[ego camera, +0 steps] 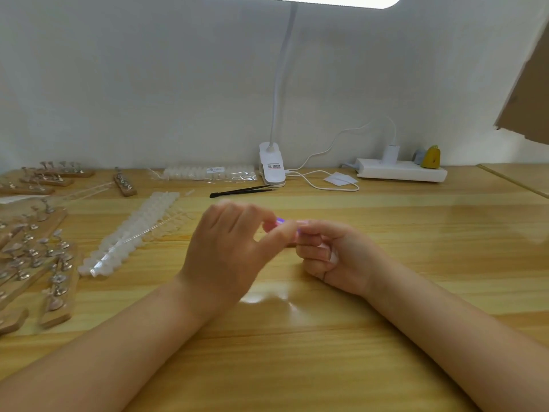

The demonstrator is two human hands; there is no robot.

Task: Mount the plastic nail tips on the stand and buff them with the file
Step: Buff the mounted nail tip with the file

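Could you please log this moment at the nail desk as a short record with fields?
left hand: thumb and forefinger pinch the pink file, blurred
right hand: fingers curled around the file's other end
nail tip being buffed: too blurred to tell
loose nail tips: white strips lying left of the hands
stands: wooden bars with metal holders, far left
tweezers: black, lying behind the hands
lamp: white clip lamp at the wall
power strip: white, back right
table: light wood
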